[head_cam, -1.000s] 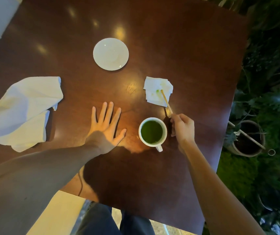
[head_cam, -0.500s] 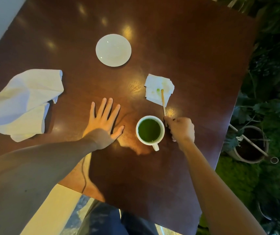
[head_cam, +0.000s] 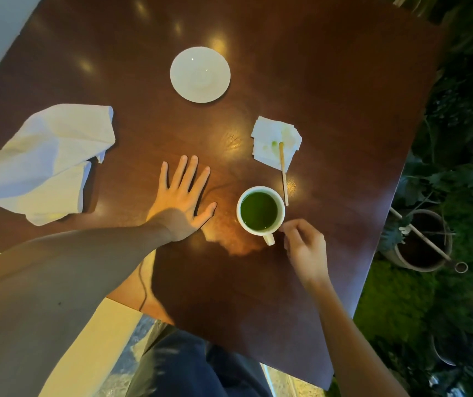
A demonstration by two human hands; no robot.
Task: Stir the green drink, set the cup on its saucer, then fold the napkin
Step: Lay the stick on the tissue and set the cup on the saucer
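A white cup (head_cam: 260,211) of green drink stands on the dark wooden table (head_cam: 329,96), its handle pointing toward me. My right hand (head_cam: 305,247) hovers just right of the handle, fingers curled, holding nothing. The wooden stir stick (head_cam: 283,173) lies on the table with its tip on a small green-stained paper napkin (head_cam: 272,138). An empty white saucer (head_cam: 200,74) sits farther back. A large crumpled white cloth napkin (head_cam: 46,161) lies at the left. My left hand (head_cam: 182,200) rests flat on the table, fingers spread, left of the cup.
The table's right edge drops off to potted plants (head_cam: 421,242) and greenery. The near edge is close to my lap. A thin dark cable (head_cam: 143,285) hangs below my left forearm.
My right hand has let go of the stir stick, which now lies on the table and small napkin, and has moved back beside the cup's handle. My left hand stayed flat.
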